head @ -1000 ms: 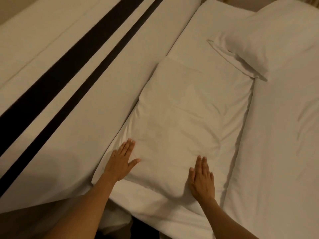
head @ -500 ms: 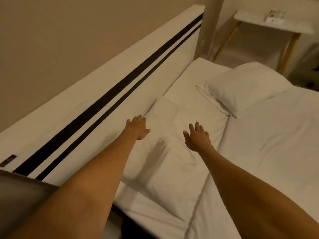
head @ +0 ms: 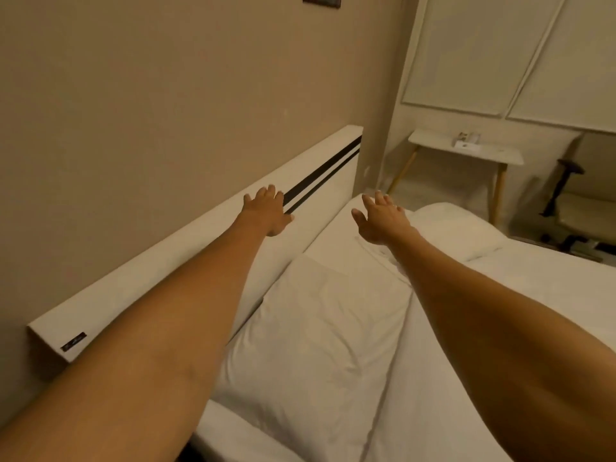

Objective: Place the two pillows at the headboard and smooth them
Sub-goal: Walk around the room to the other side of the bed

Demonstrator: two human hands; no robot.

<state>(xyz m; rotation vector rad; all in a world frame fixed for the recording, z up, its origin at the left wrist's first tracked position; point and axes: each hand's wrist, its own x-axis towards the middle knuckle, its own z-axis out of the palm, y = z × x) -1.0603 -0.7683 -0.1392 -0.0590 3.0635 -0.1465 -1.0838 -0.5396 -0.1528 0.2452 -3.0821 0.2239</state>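
A white pillow point(head: 313, 338) lies flat along the white headboard point(head: 186, 248) with its two black stripes. The second white pillow point(head: 456, 228) rests farther along the bed, at an angle, a gap away from the headboard. Both my arms stretch out over the near pillow toward the far one. My left hand point(head: 268, 211) hovers in front of the headboard, fingers spread, holding nothing. My right hand point(head: 380, 221) hangs open above the near corner of the far pillow; whether it touches it I cannot tell.
A beige wall rises behind the headboard. Past the bed's far side stand a small white side table point(head: 466, 151) on wooden legs with small items on top, and a pale chair point(head: 580, 208). The white sheet point(head: 520, 295) spreads to the right.
Both hands have left the near pillow and reached forward along the bed toward the far pillow. My view has tilted up, so more of the wall and room shows.
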